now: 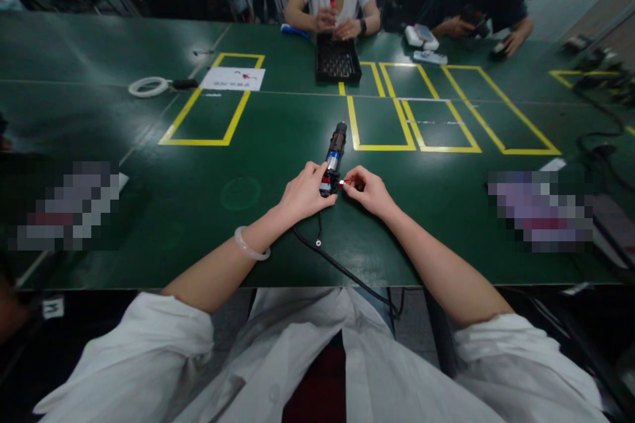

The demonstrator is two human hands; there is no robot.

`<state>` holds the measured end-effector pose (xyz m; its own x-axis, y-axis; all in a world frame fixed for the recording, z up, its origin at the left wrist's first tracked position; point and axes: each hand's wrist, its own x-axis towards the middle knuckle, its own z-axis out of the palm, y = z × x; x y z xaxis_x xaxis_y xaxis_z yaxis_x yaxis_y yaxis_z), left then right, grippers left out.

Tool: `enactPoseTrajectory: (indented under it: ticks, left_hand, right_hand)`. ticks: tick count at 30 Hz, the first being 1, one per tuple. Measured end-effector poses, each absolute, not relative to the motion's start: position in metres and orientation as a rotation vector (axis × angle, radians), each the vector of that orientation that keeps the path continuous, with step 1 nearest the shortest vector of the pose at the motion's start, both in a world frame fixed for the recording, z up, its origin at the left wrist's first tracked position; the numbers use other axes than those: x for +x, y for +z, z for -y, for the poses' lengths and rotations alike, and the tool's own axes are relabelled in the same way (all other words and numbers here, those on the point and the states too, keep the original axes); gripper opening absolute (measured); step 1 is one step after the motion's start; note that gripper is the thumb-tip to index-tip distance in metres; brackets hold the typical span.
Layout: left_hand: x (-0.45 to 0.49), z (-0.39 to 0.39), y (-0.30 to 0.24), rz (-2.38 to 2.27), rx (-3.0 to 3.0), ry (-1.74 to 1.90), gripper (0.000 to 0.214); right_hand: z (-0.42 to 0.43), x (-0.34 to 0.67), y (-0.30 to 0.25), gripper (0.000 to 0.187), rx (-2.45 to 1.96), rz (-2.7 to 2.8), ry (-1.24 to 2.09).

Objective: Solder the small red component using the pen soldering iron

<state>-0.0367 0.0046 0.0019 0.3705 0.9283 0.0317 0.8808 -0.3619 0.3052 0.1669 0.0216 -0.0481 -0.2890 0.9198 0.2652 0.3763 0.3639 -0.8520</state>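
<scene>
Two hands (303, 193) hiding tool (335, 152) base.

Head camera, single view: I see from the wearer's head, facing forward and down across the green table (149, 211). Near field: both forearms and white sleeves at the bottom edge. Far field: the opposite table side with seated people. Wide lens, edges bowed.
</scene>
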Motion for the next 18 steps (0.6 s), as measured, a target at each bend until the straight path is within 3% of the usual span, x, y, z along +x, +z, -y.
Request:
enactPoseTrajectory:
  ticks: [18]
  left_hand:
    - [-0.0355,0.0001,-0.0022,-1.622,2.407,0.311,0.069]
  right_hand:
    - [-0.0204,0.1674,-0.0494,0.018,-1.047,1.848,0.903]
